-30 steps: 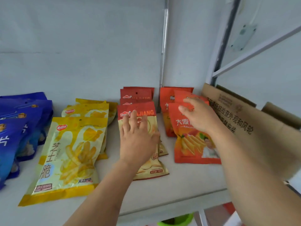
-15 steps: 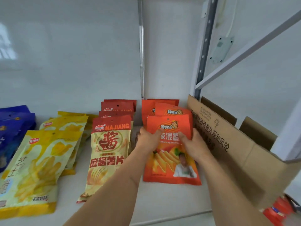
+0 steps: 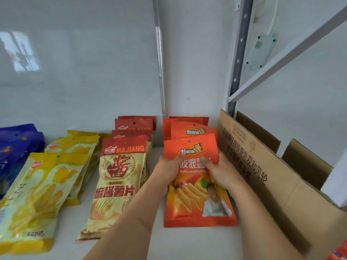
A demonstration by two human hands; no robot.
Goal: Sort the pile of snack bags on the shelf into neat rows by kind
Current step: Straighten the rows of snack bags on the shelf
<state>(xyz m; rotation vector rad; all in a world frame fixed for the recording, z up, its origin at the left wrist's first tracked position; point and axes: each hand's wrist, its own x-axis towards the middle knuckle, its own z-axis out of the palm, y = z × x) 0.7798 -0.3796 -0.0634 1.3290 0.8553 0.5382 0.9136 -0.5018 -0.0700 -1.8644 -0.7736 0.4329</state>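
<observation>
On the white shelf (image 3: 197, 241) snack bags lie in rows by kind. Both my hands hold the front orange bag (image 3: 195, 201) of the right-hand row. My left hand (image 3: 170, 170) grips its left edge with the thumb on top, and my right hand (image 3: 218, 169) grips its right edge the same way. More orange bags (image 3: 187, 128) lie behind it. To the left runs a row of red-topped MAJIANG bags (image 3: 118, 184), then yellow bags (image 3: 37, 194), then blue bags (image 3: 16, 145) at the far left.
An open cardboard box (image 3: 272, 184) stands on the shelf right beside the orange row. A grey shelf upright (image 3: 237, 62) and a diagonal brace rise behind it. The white back wall closes off the shelf.
My left hand left the MAJIANG bag and went to the orange bag, which both hands now hold. The view has risen and shifted right.
</observation>
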